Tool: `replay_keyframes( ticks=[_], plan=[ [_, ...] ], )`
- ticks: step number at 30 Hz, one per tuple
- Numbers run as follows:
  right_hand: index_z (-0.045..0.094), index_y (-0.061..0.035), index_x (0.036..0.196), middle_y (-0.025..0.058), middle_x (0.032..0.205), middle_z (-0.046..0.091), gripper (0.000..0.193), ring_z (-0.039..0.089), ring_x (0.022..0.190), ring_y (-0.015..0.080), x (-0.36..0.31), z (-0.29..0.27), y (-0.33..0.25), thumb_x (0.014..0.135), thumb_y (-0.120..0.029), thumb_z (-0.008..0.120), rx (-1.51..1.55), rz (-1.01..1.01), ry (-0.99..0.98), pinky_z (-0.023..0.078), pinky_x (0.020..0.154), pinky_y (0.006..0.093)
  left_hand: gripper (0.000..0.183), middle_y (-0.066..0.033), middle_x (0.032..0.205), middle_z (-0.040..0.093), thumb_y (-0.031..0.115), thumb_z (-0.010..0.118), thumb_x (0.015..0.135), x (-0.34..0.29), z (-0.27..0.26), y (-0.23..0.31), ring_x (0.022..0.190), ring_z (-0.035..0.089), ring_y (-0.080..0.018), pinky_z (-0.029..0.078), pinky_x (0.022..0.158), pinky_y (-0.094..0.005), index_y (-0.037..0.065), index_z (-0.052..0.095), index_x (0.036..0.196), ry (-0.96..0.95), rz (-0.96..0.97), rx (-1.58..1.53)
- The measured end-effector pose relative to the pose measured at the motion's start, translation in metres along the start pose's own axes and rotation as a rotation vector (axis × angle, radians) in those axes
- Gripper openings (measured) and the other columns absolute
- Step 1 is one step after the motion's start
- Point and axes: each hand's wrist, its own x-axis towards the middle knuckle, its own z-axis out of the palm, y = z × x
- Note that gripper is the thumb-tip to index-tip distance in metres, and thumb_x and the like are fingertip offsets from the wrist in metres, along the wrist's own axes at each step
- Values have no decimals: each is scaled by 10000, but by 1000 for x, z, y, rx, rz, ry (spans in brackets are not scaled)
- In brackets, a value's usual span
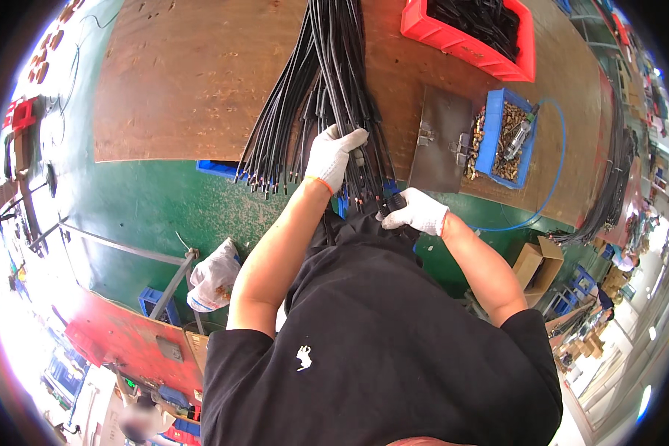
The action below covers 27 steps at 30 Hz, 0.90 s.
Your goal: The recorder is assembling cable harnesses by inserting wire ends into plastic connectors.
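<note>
A thick bundle of black cables (334,67) lies down the brown wooden table, and its stripped, copper-coloured ends fan out toward me over the front edge. My left hand (330,157), in a white knit glove with an orange cuff, is closed around some of these cables near their ends. Close to my shirt, my gloved right hand (421,212) pinches a small dark ribbed part (392,205) beside the cable ends. Its exact kind is hard to make out, being black against black.
To the right, a blue bin (525,175) holds small brass-coloured fittings and a metal tool with a blue hose (563,149). A dark metal plate (438,145) lies beside it. A red crate (453,48) of black parts stands at the back. A white sack (214,279) is lower left.
</note>
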Motion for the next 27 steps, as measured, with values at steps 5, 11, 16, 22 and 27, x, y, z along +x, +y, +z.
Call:
replay_keyframes(
  ticks=[5,11,16,22,27],
  plan=[
    [797,6,1084,77,1003,793,316,730,918,153,-2,-4,19,799,-121,851,234,-53,-37,567,899,315,135,-10,864,691,130,785,937,-1,-1,-1,676,612,-97,552,642,-281,66,690,1008,56,-7,-7],
    [770,-34,1011,4,893,726,223,644,838,107,5,0,-3,821,-136,825,30,-87,116,525,814,296,139,-16,866,698,131,794,934,3,8,-3,670,618,-104,550,640,-279,56,693,993,12,-32,17],
    [777,-22,978,12,877,726,217,644,805,120,25,1,-19,794,-133,804,85,-74,101,523,791,300,137,-29,854,709,108,800,914,11,10,-1,657,623,-115,548,638,-280,49,705,993,-40,-80,44],
    [786,22,1099,59,951,767,283,710,859,160,55,-18,-47,831,-63,754,324,-176,140,560,848,328,191,-33,880,744,175,816,930,12,5,-8,677,656,-107,546,640,-272,40,756,1051,33,-152,136],
    [782,14,1022,71,897,759,230,697,810,154,104,-49,-92,856,-145,778,154,-234,228,547,787,329,349,14,842,686,398,713,1030,-3,-4,4,656,605,-67,520,583,-255,51,717,1071,124,-103,209]
  ],
)
